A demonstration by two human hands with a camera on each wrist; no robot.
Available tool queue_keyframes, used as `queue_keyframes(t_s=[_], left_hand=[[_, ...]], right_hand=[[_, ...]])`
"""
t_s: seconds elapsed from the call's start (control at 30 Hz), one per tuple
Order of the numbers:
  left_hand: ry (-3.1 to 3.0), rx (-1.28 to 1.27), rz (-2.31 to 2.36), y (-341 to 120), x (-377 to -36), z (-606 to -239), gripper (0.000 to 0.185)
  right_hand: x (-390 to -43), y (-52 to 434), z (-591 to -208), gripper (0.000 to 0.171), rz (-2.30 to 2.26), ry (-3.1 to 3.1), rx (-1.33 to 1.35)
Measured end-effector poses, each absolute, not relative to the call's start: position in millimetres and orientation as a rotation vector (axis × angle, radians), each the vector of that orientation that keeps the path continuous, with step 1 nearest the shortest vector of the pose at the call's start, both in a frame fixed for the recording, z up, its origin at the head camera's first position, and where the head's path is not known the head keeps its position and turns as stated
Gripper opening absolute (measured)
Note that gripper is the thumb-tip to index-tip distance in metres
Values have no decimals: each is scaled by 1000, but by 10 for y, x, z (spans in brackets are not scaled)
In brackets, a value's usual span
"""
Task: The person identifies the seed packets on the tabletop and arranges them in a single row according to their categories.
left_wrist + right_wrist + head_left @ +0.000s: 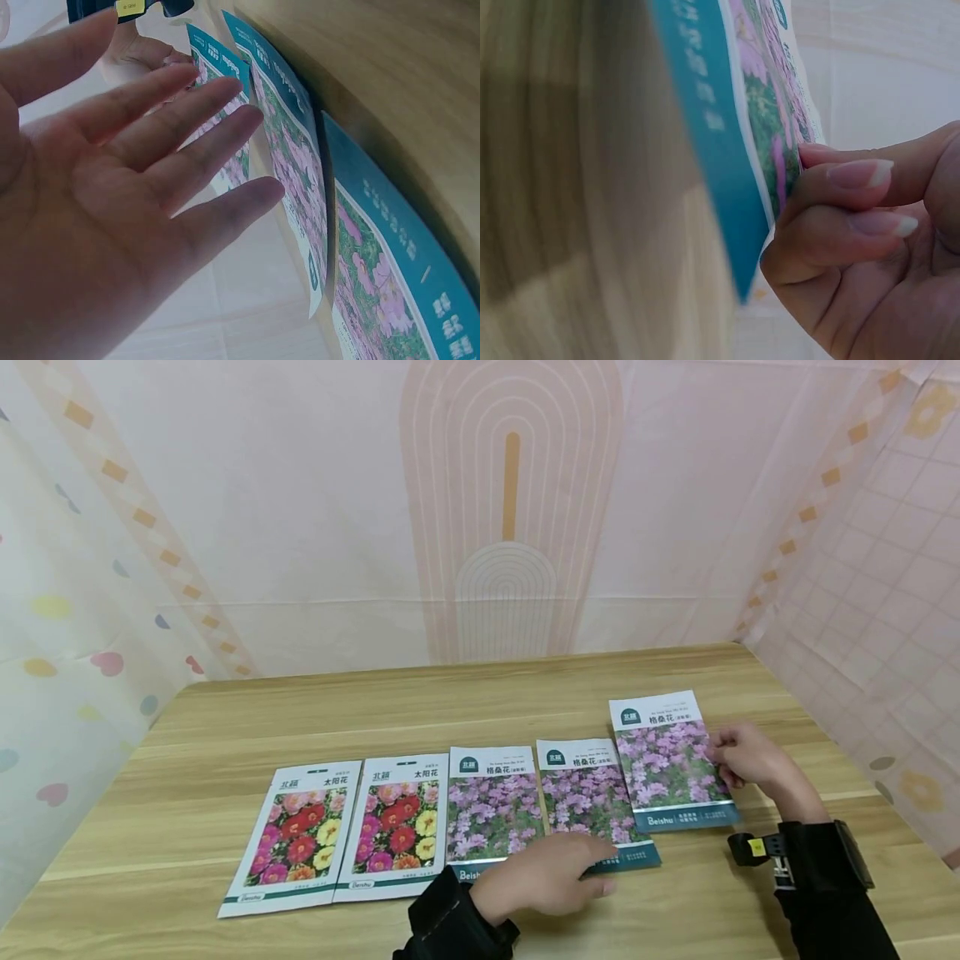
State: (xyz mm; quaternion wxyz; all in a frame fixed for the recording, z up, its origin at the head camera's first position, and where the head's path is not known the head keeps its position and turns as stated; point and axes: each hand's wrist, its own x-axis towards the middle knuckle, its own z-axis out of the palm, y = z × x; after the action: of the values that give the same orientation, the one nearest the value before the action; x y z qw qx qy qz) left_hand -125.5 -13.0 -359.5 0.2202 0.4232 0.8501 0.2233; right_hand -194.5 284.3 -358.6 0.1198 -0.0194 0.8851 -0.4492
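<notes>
My right hand [750, 760] pinches the right edge of a seed packet [667, 764] with pink-purple flowers and a teal bottom band. In the right wrist view, the thumb and curled fingers [847, 217] grip this packet's edge [761, 135]. The left hand [543, 872], its fingers extended and apart, hovers over the lower ends of two matching purple-flower packets, one in the middle [495, 810] and one to its right [588, 797]. Seen from the left wrist, the palm [135, 180] holds nothing. Part of both packets' lower bands is hidden behind the left hand.
Two seed packets with red, yellow and pink flowers, one far left [292, 835] and one beside it [393, 827], lie side by side on the wooden table [375, 710]. A patterned cloth [322, 527] hangs behind the table and along both sides.
</notes>
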Motion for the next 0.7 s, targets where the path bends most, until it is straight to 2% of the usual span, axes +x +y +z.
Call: queue_keyframes(t_s=[0.33,0.7], left_hand=[[2370,1252,515,-146,-1187,-3614,42],[2397,1206,446,-126,-1192,-3628,44]], right_hand=[[-1943,2913,-3678,25,-1282,2606,-53],[-1925,2942,-3703,29,-1167,2654,-63]])
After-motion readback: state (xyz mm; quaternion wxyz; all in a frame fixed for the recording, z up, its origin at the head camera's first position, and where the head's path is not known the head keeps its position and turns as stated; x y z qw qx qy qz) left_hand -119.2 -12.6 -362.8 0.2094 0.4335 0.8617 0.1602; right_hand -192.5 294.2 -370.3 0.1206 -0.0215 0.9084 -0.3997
